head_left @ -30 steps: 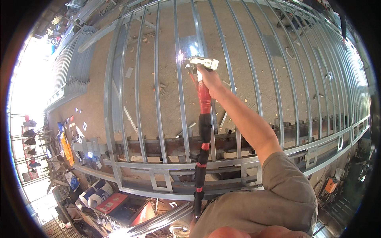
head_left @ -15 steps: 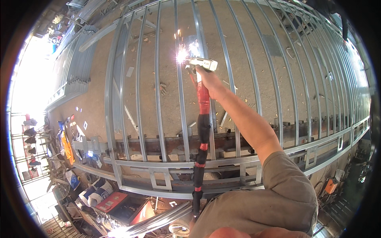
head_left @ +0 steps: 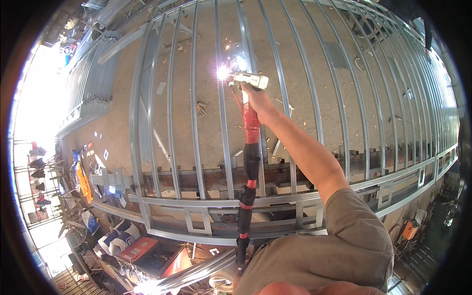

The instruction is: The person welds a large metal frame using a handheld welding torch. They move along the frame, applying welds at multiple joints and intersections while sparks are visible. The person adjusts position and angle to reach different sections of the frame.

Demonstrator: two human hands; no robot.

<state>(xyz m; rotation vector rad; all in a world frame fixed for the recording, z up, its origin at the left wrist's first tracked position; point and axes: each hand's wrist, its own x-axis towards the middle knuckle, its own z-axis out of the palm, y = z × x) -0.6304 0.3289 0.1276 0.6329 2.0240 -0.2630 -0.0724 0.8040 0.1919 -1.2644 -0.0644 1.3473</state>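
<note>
White, boxy welding gun: right hand wraps fingers around its grip; left hand's fingers, cannot tell. Apparently welding silver metal bar; next move calls for steadiness.

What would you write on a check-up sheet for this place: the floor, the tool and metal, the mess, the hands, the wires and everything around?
Surface: brown floor, dusty, seen between metal bars.
Things in use: white tool; bright sparks beside its left end.
Clutter: glove-like thing and small scraps on the floor; yellow-orange cloth at left.
Hands: right hand grips the tool; left cannot be made out clearly.
Cables: red-and-black wrapped cable runs from tool toward the body.
Surroundings: stacked bars at left; orange machine at lower right.
</note>
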